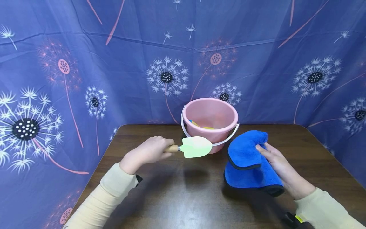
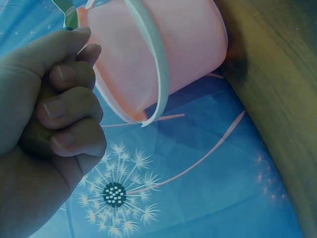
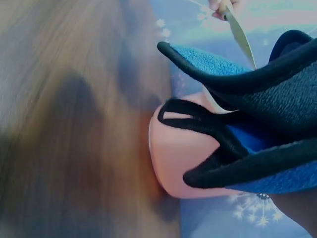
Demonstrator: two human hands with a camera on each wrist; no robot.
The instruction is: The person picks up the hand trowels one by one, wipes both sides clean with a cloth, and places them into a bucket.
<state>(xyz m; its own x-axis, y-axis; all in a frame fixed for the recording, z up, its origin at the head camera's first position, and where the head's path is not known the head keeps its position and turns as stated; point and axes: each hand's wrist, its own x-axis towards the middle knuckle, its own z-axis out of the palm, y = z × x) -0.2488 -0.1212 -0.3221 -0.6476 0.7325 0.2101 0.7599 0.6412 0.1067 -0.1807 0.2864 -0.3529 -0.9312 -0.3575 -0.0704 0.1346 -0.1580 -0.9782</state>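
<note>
In the head view my left hand grips the wooden handle of a pale green garden trowel, its blade pointing right, in front of the pink bucket. The left wrist view shows the fingers of that left hand curled round the handle. My right hand pinches a folded blue cloth with black edging, held above the table to the right of the bucket. In the right wrist view the cloth hangs in loose folds and covers most of that hand.
The bucket stands upright at the back of the dark wooden table, its white handle lowered to the front. Something yellow and blue lies inside it, mostly hidden. A blue curtain with dandelion prints hangs behind and at both sides.
</note>
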